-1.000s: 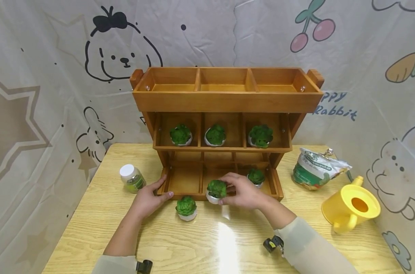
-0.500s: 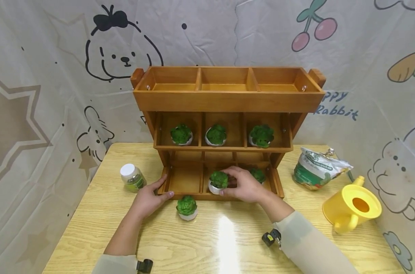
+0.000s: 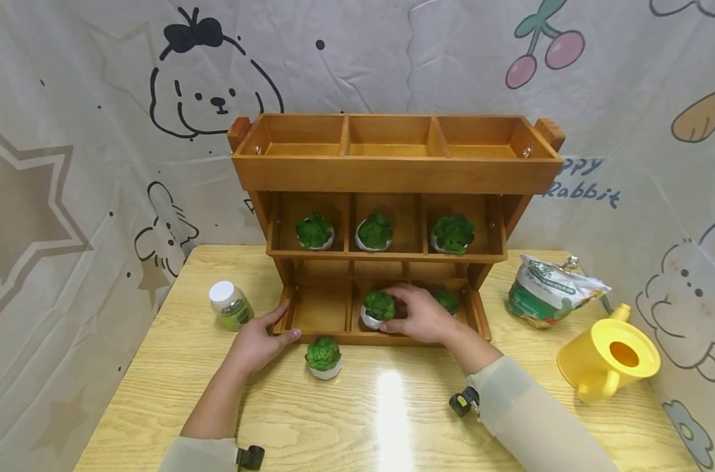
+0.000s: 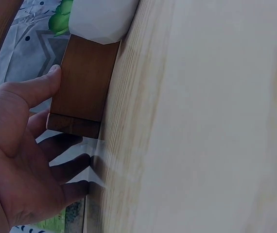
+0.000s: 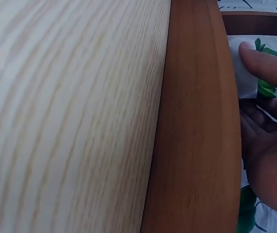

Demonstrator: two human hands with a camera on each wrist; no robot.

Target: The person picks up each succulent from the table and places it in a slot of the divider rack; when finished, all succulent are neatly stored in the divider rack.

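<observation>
My right hand (image 3: 419,313) holds a small potted plant (image 3: 379,308), green with a white pot, inside the bottom middle compartment of a wooden tiered planter shelf (image 3: 392,176). In the right wrist view, thumb and fingers are about its white pot (image 5: 245,73), behind the shelf's front board (image 5: 197,121). My left hand (image 3: 258,344) grips the shelf's bottom left corner, thumb on the front board (image 4: 85,77) and fingers by the side. Another potted plant (image 3: 324,357) stands on the table just before the shelf. A further plant (image 3: 447,301) in the bottom right compartment is partly hidden by my right hand.
Three potted plants, one being the middle plant (image 3: 374,232), fill the middle tier. Left of the shelf stands a white-capped jar (image 3: 231,305). On the right are a green and white bag (image 3: 548,292) and a yellow watering can (image 3: 607,357). A patterned cloth (image 3: 345,59) hangs behind.
My right hand has moved the potted plant from over the front board back and down into the bottom middle compartment. The left hand keeps its place at the corner.
</observation>
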